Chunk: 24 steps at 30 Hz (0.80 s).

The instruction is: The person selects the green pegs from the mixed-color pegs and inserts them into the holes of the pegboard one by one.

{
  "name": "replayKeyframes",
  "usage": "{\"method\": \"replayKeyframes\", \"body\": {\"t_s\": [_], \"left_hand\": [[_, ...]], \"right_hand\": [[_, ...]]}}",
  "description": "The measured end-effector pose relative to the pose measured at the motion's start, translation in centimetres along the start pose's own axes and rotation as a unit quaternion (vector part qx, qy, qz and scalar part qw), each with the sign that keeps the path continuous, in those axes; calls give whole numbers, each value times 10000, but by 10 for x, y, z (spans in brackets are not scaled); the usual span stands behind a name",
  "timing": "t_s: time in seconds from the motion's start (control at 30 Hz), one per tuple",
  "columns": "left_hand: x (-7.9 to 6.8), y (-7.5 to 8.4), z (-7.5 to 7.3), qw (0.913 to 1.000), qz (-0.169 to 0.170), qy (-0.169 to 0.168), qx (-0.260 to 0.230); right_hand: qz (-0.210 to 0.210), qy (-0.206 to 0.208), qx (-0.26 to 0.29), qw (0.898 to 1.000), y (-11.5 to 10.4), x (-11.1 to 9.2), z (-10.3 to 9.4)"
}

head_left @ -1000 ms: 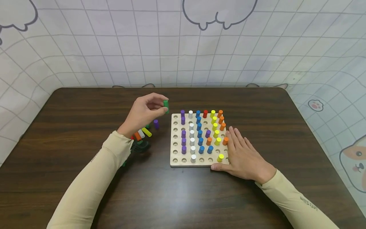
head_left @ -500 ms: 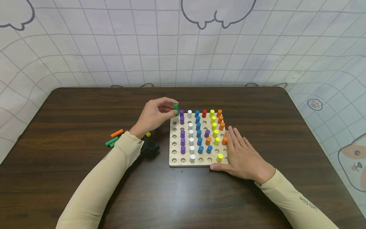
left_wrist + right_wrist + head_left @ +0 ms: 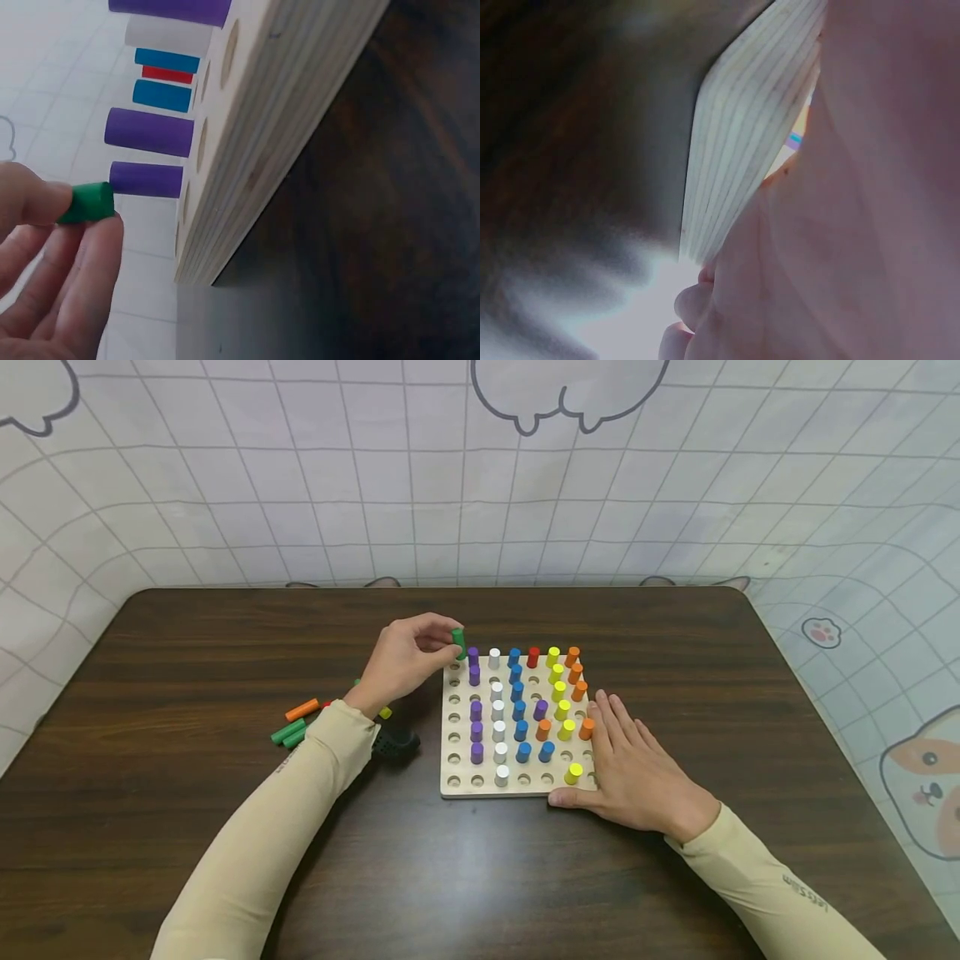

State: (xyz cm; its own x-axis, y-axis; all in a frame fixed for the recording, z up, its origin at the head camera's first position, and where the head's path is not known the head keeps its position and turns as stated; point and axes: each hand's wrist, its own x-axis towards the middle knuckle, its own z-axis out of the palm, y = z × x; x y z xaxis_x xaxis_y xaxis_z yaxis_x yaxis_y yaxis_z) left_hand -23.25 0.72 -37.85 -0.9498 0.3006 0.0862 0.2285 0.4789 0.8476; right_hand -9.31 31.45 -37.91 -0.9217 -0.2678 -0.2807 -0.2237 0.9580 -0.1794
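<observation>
My left hand [image 3: 408, 656] pinches a green peg [image 3: 458, 643] between thumb and fingertips at the far left corner of a wooden pegboard [image 3: 453, 790]. In the left wrist view the green peg [image 3: 91, 202] is above the board's face, beside a purple peg [image 3: 146, 180]. Rows of purple, white, blue, red, yellow and orange pegs stand upright in the holes; the leftmost column shows bare holes. My right hand [image 3: 645, 768] lies with straight fingers along the board's right edge, thumb at the near right corner. The right wrist view shows its palm against the layered side [image 3: 742, 120].
Left of the board lie loose pegs, among them an orange peg [image 3: 302, 709] and a green peg [image 3: 288, 732], partly hidden by the left sleeve. A dark object [image 3: 396, 743] sits beside that wrist. Behind the table [image 3: 480, 877] hangs a grid-patterned cloth [image 3: 375, 477].
My left hand has carried the green peg rightward from beside the board to its far left corner, then paused there. The right hand keeps its place on the board's edge.
</observation>
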Motion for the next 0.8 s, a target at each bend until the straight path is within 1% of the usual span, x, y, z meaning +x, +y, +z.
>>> {"method": "replayKeyframes", "body": {"t_s": [0.23,0.47,0.8], "left_hand": [[3,3,-1,9993,-182,-94,301],[6,4,0,9969,-139,-325,701],[9,2,-3,9944,-143,-484,925]], "right_hand": [[17,-7,23,10000,1,0,0],[-42,53,-7,10000,1,-1,0],[-26,62,-11,10000,0,-1,0]]}}
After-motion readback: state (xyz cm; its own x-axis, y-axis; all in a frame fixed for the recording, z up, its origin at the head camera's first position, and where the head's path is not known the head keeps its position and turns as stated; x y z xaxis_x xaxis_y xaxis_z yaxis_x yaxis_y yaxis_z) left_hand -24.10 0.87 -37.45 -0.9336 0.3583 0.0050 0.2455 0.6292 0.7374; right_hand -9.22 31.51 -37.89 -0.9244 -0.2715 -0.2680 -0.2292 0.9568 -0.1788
